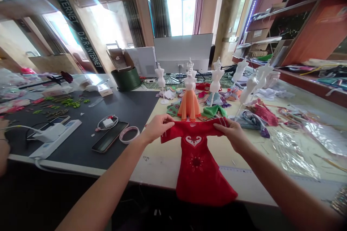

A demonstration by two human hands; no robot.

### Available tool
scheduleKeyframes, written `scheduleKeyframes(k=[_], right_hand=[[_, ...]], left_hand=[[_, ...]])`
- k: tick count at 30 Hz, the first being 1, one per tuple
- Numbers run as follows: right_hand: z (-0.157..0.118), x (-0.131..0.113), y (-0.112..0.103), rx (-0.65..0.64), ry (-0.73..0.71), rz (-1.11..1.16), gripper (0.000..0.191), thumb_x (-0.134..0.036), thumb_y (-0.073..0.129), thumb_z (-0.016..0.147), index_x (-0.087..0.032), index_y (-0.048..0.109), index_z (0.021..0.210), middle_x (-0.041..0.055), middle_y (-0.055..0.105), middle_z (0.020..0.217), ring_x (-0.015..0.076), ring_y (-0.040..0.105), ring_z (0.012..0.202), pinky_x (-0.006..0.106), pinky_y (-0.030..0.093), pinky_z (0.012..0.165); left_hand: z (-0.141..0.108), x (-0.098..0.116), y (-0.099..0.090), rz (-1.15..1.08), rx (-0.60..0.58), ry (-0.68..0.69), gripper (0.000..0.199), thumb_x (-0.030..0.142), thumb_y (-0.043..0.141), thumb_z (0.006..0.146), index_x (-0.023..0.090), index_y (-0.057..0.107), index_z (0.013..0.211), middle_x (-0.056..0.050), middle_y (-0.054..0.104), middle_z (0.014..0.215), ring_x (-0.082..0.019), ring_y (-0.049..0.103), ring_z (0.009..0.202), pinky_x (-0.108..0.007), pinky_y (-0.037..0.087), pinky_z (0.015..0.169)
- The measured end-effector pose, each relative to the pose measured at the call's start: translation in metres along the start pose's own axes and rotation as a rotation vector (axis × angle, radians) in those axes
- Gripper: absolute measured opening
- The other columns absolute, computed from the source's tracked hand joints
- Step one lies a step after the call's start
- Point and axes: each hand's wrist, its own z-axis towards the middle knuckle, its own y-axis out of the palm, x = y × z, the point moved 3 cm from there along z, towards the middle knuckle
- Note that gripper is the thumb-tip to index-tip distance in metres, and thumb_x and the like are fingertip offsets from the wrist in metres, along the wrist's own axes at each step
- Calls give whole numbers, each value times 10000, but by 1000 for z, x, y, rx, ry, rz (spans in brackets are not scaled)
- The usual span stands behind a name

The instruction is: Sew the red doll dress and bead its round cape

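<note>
A small red doll dress with white trim at the neck and a flower pattern below it hangs spread between my two hands. My left hand pinches its left sleeve, and my right hand pinches the right sleeve. The skirt hangs down over the table's front edge. Just behind the dress stands a white mini mannequin wearing an orange skirt. A green cloth piece lies behind the right sleeve.
Several bare white mannequins stand toward the back and right among doll clothes. At left are a phone, a tape roll and a power strip. Clear plastic bags lie at right; a monitor stands behind.
</note>
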Motion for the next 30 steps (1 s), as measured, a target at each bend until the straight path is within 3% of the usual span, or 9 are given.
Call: scheduleKeyframes(k=[5, 9, 11, 13, 15, 18, 30], right_hand=[[24, 42, -5, 59, -170, -277, 210, -304, 614, 694, -154, 612, 841, 23, 593, 646, 182, 567, 589, 346, 484, 553], [19, 44, -3, 106, -355, -424, 238, -225, 581, 724, -164, 597, 953, 106, 606, 946, 266, 552, 929, 472, 433, 825], [8, 41, 6, 34, -445, -468, 194, -211, 557, 769, -178, 610, 953, 108, 603, 1015, 267, 517, 1024, 472, 390, 900], [-4, 36, 17, -108, -526, -512, 134, -197, 556, 798, -199, 631, 909, 75, 623, 945, 229, 547, 940, 417, 424, 855], [-18, 30, 28, -306, -695, -647, 157, -175, 530, 833, -199, 629, 953, 76, 623, 936, 212, 544, 905, 393, 439, 810], [-31, 22, 34, -489, -786, -734, 174, -173, 522, 839, -197, 626, 976, 79, 614, 954, 202, 530, 887, 380, 444, 786], [-47, 7, 48, -629, -798, -713, 146, -144, 479, 795, -190, 584, 885, 55, 605, 833, 194, 516, 782, 379, 415, 769]], left_hand=[[27, -38, 35, 193, 159, 52, 166, 180, 504, 778, 133, 639, 864, -86, 661, 869, -220, 609, 842, -363, 472, 777], [25, -39, 54, 308, 245, 155, 254, 90, 466, 781, 122, 609, 988, -138, 602, 1083, -275, 514, 1070, -465, 358, 952], [22, -34, 65, 331, 189, 237, 232, 110, 468, 807, 150, 614, 982, -104, 616, 1074, -247, 522, 1060, -428, 369, 950], [19, -32, 75, 343, 97, 314, 183, 157, 505, 817, 181, 628, 951, -62, 647, 1024, -217, 552, 1006, -387, 393, 926], [18, -33, 83, 356, 29, 359, 152, 199, 552, 804, 196, 639, 928, -45, 660, 992, -208, 565, 972, -377, 400, 914], [17, -40, 91, 372, 2, 377, 150, 220, 589, 779, 190, 646, 914, -53, 648, 1003, -213, 555, 968, -379, 403, 905], [28, -49, 91, 399, 13, 380, 167, 154, 595, 750, 188, 640, 907, -45, 638, 963, -209, 552, 924, -372, 419, 864]])
